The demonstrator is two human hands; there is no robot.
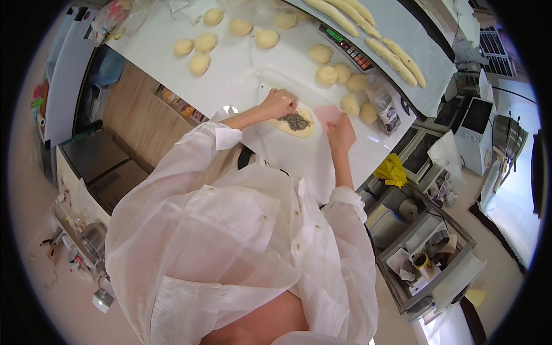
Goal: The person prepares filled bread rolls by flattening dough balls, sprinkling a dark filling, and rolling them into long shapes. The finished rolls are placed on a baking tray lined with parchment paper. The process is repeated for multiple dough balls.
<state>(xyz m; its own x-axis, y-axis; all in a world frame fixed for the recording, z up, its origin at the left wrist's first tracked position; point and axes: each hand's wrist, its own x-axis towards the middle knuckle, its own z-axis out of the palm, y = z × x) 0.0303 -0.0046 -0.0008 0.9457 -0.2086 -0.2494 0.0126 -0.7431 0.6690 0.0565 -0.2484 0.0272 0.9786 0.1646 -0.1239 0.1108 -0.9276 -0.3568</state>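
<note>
Pressing dark filling (295, 121) on flattened dough (303, 127), left hand (279, 104) grip clenched, right hand (341, 133) grasping pink scraper (328, 114) beside it

Round dough balls (202, 53), long dough rolls (397, 57), a digital scale (348, 47) and a seed bag (384, 109) on the white counter (241, 75)

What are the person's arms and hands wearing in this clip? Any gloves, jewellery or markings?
Both arms are in loose, thin white shirt sleeves with the cuffs pushed up, so the forearms are bare. The left hand and right hand are bare: no gloves. No rings, watch or markings show, though the hands are small in the picture.
</note>
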